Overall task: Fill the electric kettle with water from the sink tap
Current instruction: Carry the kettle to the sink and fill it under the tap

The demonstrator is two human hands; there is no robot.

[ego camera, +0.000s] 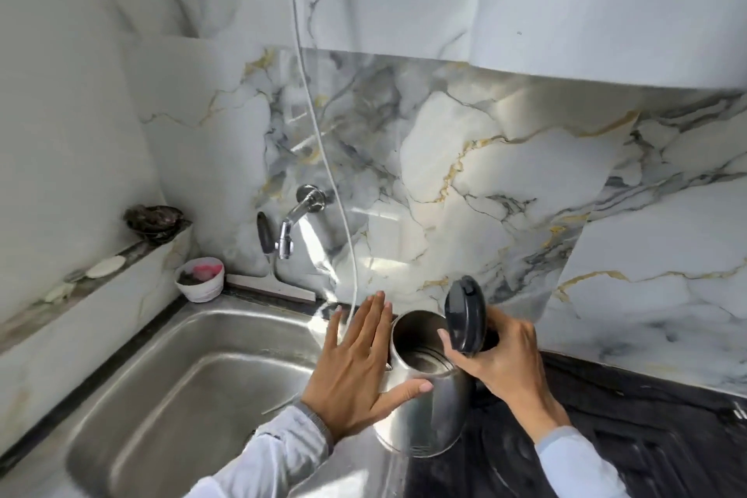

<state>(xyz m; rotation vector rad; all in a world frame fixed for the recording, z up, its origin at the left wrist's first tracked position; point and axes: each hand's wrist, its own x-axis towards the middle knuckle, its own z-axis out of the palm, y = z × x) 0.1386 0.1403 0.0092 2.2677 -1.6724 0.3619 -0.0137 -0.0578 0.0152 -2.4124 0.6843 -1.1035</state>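
Observation:
A steel electric kettle [428, 412] is held at the sink's right edge, tilted toward me, its black lid [465, 315] swung up and its inside showing no water. My right hand [501, 360] grips it by the handle behind the lid. My left hand [355, 368] lies flat against the kettle's left side, fingers spread, thumb on the steel wall. The chrome tap [291, 222] juts from the marble wall at the back, left of the kettle, with no water running. The steel sink [169, 384] lies below it.
A white hose [323, 158] hangs down the wall to the sink's back edge. A small white bowl [200, 279] with pink contents sits at the sink's back left corner. A dark scrubber [155, 220] rests on the left ledge. A black ribbed drainer [646, 429] lies to the right.

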